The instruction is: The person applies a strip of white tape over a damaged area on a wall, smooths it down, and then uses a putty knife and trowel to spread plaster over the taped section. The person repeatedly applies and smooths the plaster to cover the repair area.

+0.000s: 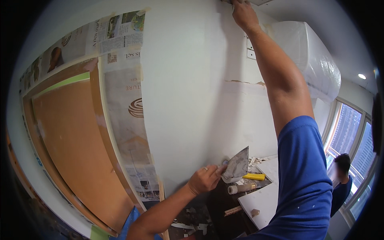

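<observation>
My left hand [205, 181] is closed round the handle of a broad putty knife [237, 164], whose blade is smeared with pale filler and points up to the right. High overhead, my right hand [245, 17] is raised against the white wall [182, 88]. Its fingers are closed, and a thin edge shows beside them at the top rim; what they hold is mostly cut off. A ragged brown crack [245, 82] runs across the wall below my right hand.
A yellow-handled tool [254, 176] and a tube [241, 188] lie beside a white board [258, 206]. Newspaper [124, 96] borders the brown door [76, 140]. Plastic wraps an air conditioner [306, 56] at right. Another person [342, 180] is near the window [347, 124].
</observation>
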Demonstrator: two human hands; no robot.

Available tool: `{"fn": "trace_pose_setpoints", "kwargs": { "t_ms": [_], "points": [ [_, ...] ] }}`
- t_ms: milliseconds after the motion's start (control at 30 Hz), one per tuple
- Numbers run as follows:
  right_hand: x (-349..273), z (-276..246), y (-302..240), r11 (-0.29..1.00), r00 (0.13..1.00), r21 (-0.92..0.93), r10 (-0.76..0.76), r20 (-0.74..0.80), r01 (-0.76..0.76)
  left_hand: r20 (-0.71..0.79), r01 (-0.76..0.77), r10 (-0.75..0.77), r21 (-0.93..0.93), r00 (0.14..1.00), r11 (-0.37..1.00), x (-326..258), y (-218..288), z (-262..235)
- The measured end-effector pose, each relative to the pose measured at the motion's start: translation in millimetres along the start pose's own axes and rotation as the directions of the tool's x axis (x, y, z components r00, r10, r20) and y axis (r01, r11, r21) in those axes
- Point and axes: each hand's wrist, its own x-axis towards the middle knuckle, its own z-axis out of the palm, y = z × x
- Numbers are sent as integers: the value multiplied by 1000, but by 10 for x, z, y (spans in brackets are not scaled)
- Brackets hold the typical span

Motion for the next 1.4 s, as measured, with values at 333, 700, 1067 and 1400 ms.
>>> {"fn": "trace_pose_setpoints", "kwargs": {
  "t_ms": [333, 700, 1067, 1400],
  "points": [
    [-67, 477, 9, 996, 983, -89, -4, -184, -13, 63, 98, -95, -47, 993, 994, -101, -59, 69],
    [-83, 125, 161, 998, 987, -51, 37, 156, -29, -5, 107, -107, 24, 994, 994, 19, -7, -41],
    [366, 114, 711, 945, 918, -200, 304, 256, -257, -19, 112, -111, 32, 994, 993, -22, -60, -39],
    [644, 613, -387, 923, 905, -220, 364, 223, -317, 25, 216, -216, -4, 976, 976, -172, -106, -34]
  ]
}}
